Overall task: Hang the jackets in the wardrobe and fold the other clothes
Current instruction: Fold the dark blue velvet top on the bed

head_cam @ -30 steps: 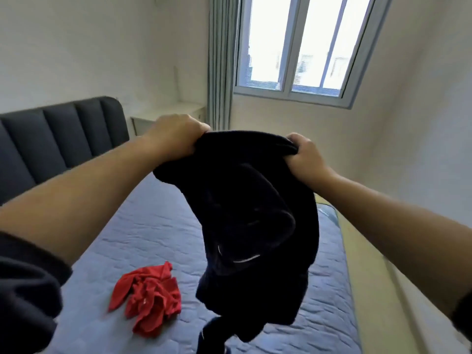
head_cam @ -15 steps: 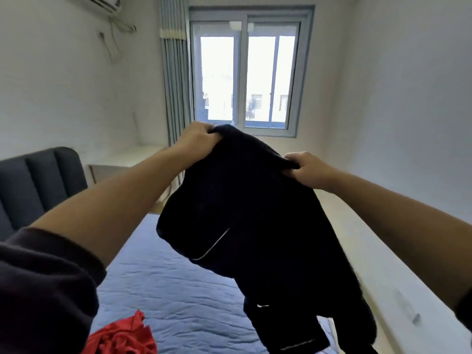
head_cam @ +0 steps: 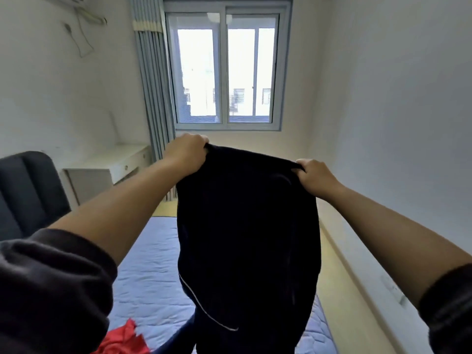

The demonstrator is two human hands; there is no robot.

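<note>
Gripping the top edge of a black garment, your two hands hold it up in front of you, over the bed. Your left hand has its fingers curled over one upper corner, bunching the cloth into a small fold. Your right hand clasps the other corner, fingers and thumb closed round the hem. Between them the edge runs taut in a shallow arc.

The cloth looks soft, matte and fairly thick, and it hangs as one broad flat panel whose lower end runs out of view. A thin pale line of piping curves down its lower left side and hooks across near the bottom. You cannot tell from this side what kind of garment it is.

Your forearms are bare, with dark, soft sleeves bunched in thick rolls near the elbows.

The bed's cover is pale blue and quilted, with wavy stitching. On it at the lower left lies a crumpled red cloth, partly cut off by the edge of view and near the garment's hanging end. At the far left stands a dark padded headboard with vertical channels and a rounded corner. Beside it a white table with a drawer stands against the wall. A pleated grey-blue curtain hangs left of a white-framed window with bright panes. The floor to the right of the bed is pale yellow and smooth.
</note>
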